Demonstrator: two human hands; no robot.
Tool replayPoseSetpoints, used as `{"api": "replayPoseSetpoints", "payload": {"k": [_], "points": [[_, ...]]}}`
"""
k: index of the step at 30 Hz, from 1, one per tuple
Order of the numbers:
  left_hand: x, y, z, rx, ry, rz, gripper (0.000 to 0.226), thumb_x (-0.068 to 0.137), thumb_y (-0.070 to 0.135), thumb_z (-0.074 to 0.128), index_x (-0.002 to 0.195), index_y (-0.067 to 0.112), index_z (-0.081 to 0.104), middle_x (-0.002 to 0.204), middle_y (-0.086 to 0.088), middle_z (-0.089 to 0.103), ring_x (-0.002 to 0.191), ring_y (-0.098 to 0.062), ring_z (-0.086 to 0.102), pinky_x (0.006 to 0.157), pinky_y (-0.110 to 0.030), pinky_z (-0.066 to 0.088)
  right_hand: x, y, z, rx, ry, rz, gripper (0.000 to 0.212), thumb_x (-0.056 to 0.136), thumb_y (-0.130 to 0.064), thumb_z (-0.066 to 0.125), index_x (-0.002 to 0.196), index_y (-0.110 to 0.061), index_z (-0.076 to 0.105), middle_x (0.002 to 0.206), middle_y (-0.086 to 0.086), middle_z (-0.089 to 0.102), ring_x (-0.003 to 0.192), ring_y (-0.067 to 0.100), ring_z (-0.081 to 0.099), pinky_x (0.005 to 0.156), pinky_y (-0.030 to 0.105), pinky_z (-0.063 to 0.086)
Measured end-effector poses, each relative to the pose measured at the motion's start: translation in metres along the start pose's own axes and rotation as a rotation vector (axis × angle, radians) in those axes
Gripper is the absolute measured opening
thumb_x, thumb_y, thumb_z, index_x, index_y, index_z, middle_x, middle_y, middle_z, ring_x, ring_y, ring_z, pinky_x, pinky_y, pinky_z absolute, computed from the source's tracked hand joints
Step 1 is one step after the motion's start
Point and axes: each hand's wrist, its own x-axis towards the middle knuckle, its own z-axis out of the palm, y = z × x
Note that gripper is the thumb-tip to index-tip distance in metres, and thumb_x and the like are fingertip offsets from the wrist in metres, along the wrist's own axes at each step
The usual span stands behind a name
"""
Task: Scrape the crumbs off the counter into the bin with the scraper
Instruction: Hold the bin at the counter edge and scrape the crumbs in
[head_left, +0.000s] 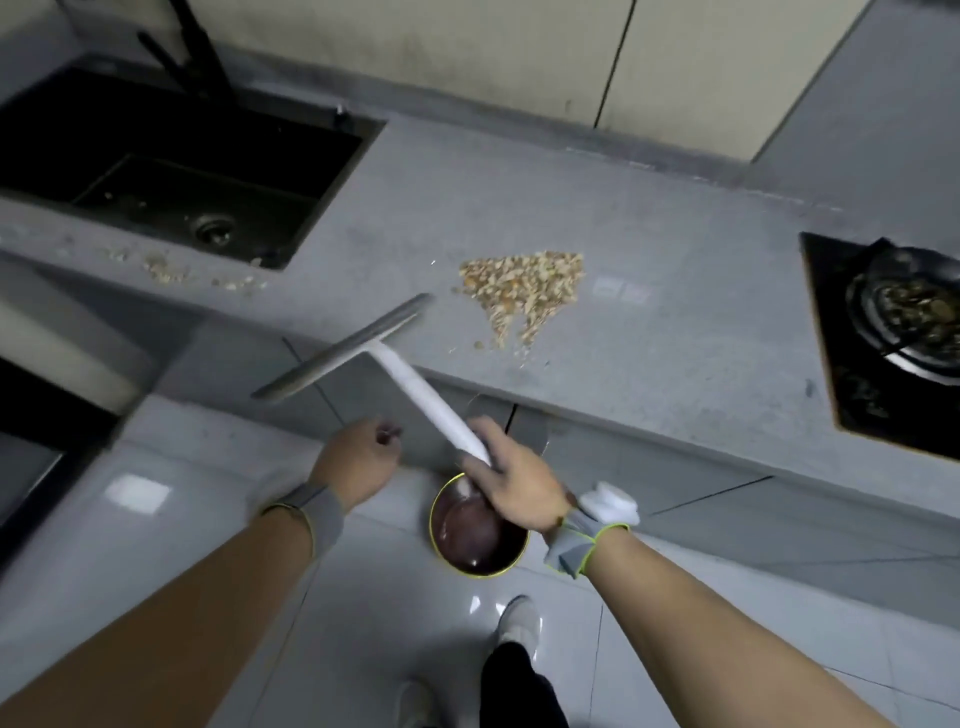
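Two bare hands reach forward over a pale tiled floor toward a grey speckled counter (649, 249) that runs across the view from a person's head-worn camera. The right hand (511, 486) wraps its fingers around the lower end of a scraper (395, 358), a T-shaped tool with a white ribbed handle and a long, straight grey blade. The blade hangs tilted in the air at the counter's front edge, left of the crumbs (524, 291) and apart from them. The crumbs lie in a tan, roughly triangular heap of small broken bits in the middle of the counter, narrowing toward the front edge, with bare stone on every side. A thinner scatter of bits (171, 267) lies along the narrow strip in front of a black rectangular sink (171, 171) at the left. A black gas burner (904, 322) sits at the far right. On the floor below the counter edge, directly under the right hand, stands a round bin (475, 535) with a yellowish rim and a dark glossy liner. The left hand (358, 462) floats beside it, fingers loosely curled and holding nothing. Both wrists wear grey bands edged in yellow. A white shoe (519, 618) shows on the shiny floor tiles below.
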Motion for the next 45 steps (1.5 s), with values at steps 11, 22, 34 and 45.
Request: {"api": "replayPoseSetpoints", "payload": {"k": [11, 22, 34, 45], "points": [[0.032, -0.113, 0.083, -0.093, -0.081, -0.256, 0.023, 0.094, 0.017, 0.05, 0.109, 0.015, 0.067, 0.11, -0.011, 0.068, 0.098, -0.032, 0.066, 0.09, -0.041, 0.053, 0.086, 0.098, 0.098, -0.447, -0.165, 0.234, 0.029, 0.085, -0.026, 0.054, 0.111, -0.024, 0.066, 0.098, 0.004, 0.073, 0.093, 0.027, 0.069, 0.075, 0.032, 0.053], [0.154, -0.244, 0.297, 0.019, -0.22, -0.525, 0.039, 0.097, 0.031, 0.048, 0.133, 0.015, 0.051, 0.129, -0.009, 0.059, 0.112, -0.031, 0.059, 0.094, -0.038, 0.05, 0.154, 0.31, 0.145, -0.527, -0.038, 0.303, 0.024, 0.082, -0.027, 0.06, 0.105, -0.03, 0.062, 0.095, 0.0, 0.072, 0.089, 0.027, 0.069, 0.072, 0.031, 0.052], [0.208, -0.274, 0.386, -0.031, -0.144, -0.6, 0.049, 0.089, 0.018, 0.058, 0.133, 0.003, 0.041, 0.13, -0.02, 0.056, 0.121, -0.039, 0.053, 0.098, -0.041, 0.047, 0.179, 0.338, 0.171, -0.507, -0.012, 0.268, 0.032, 0.088, -0.022, 0.06, 0.12, -0.021, 0.059, 0.117, 0.007, 0.066, 0.113, 0.03, 0.06, 0.093, 0.038, 0.047], [0.123, -0.227, 0.248, -0.08, -0.089, -0.612, 0.033, 0.089, 0.024, 0.06, 0.112, 0.0, 0.061, 0.118, -0.021, 0.064, 0.11, -0.037, 0.061, 0.089, -0.038, 0.053, 0.127, 0.204, 0.153, -0.421, 0.007, 0.178, 0.029, 0.087, -0.024, 0.059, 0.116, -0.02, 0.061, 0.114, 0.005, 0.067, 0.109, 0.029, 0.062, 0.089, 0.037, 0.05]]}}
